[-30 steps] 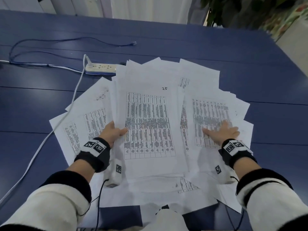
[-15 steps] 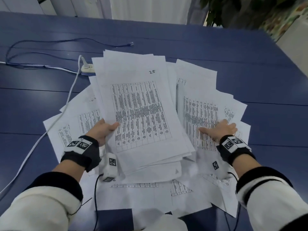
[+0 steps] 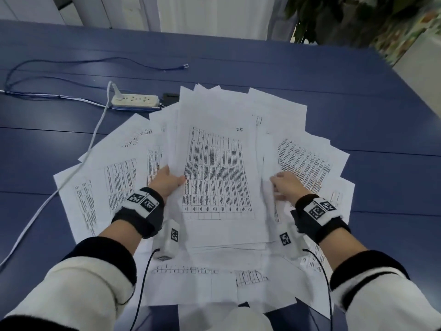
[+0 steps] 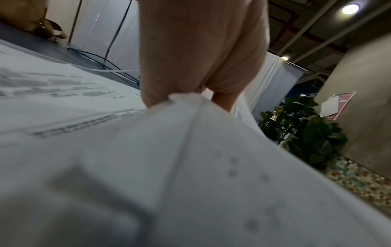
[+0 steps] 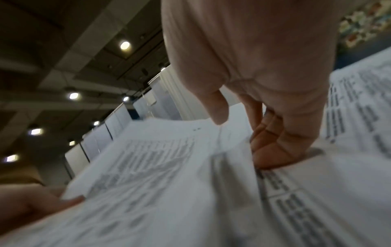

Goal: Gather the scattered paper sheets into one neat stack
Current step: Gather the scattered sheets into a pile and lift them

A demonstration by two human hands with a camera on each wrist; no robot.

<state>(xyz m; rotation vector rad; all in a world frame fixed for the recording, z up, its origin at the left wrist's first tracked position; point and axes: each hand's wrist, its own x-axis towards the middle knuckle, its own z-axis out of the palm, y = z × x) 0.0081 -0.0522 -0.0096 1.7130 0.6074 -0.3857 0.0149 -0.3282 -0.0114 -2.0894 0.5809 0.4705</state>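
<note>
Printed white sheets lie fanned over the blue table. A thicker paper stack, topped by a sheet marked "25", sits in the middle. My left hand grips the stack's left edge with its thumb on top; in the left wrist view the paper bunches at the hand. My right hand is at the stack's right edge. Its fingers curl down against that edge and its thumb hangs over the top sheet. Loose sheets spread out to the left, to the right and near me.
A white power strip lies just beyond the papers at the back left. Its white cable runs forward over the leftmost sheets. A thin blue cable loops farther back, and a plant stands past the far edge.
Half a second ago my left hand held the stack raised and turned to the left; now it lies squarer in the middle. My right hand moved left from the right-hand sheets to the stack's edge.
</note>
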